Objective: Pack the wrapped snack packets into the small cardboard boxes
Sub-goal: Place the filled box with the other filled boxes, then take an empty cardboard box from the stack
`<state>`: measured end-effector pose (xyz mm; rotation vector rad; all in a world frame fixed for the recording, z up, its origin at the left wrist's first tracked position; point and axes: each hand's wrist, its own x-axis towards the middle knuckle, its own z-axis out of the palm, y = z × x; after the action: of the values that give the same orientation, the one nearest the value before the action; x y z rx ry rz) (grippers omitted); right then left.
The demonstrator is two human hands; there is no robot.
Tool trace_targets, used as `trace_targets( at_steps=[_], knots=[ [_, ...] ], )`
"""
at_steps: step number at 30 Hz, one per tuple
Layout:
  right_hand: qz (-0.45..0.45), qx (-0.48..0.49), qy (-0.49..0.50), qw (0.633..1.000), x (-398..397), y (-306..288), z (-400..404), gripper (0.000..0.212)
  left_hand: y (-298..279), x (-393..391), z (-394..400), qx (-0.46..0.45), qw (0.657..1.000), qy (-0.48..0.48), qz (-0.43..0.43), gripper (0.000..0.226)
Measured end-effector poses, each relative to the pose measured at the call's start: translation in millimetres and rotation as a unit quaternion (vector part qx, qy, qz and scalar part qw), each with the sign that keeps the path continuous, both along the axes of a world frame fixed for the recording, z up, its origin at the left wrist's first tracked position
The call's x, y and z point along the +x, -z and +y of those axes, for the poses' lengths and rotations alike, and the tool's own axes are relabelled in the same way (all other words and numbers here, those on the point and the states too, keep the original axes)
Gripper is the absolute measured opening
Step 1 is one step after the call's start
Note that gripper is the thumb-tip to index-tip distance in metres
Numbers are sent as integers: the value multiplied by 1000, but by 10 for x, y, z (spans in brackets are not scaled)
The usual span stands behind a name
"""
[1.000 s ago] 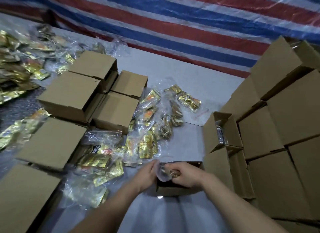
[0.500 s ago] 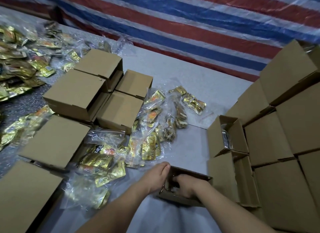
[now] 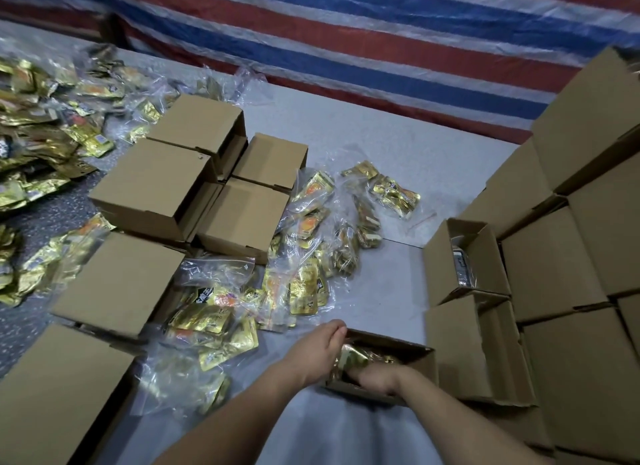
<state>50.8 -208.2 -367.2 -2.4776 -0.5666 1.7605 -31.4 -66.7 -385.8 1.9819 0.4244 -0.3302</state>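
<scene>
Both hands in open box (image 3: pixel 388 371) near bench edge: right hand (image 3: pixel 375 378) fingers hidden, can't tell; left hand (image 3: pixel 320 352) fingers holding gold packet (image 3: pixel 353 360). Packet looks light, crinkly, slippery; grip by edges.

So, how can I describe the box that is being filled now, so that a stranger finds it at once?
Start from the wall of stacked boxes on the right side of the table. Just left of its near end lies a small open box. It alone has both hands inside: the left hand at its edge, the right hand pressing a gold packet down.
</scene>
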Motion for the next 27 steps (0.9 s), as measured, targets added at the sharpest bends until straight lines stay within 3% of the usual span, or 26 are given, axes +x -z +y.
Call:
trace_targets(
  at_steps=[5,10,14,18,22,27],
  knots=[
    [-76,58,27,995,172,-90,-15,32,-22,28,48,4,1000,3,6,34],
    [-41,27,10,999,206,-142,-36,40,-78,24,31,11,1000,8,15,33],
    [-15,57,-31,998,271,-307,-62,45,-175,104,74,16,999,15,25,39],
    [11,161,114,980,555,-647,-80,35,-406,611,293,105,994,-8,-28,43],
    [-82,269,296,913,1045,-867,-80,26,-669,1406,448,187,980,0,-71,33],
    [-115,265,377,880,1368,-709,-121,23,-661,2380,495,202,978,-58,4,39]
  ],
)
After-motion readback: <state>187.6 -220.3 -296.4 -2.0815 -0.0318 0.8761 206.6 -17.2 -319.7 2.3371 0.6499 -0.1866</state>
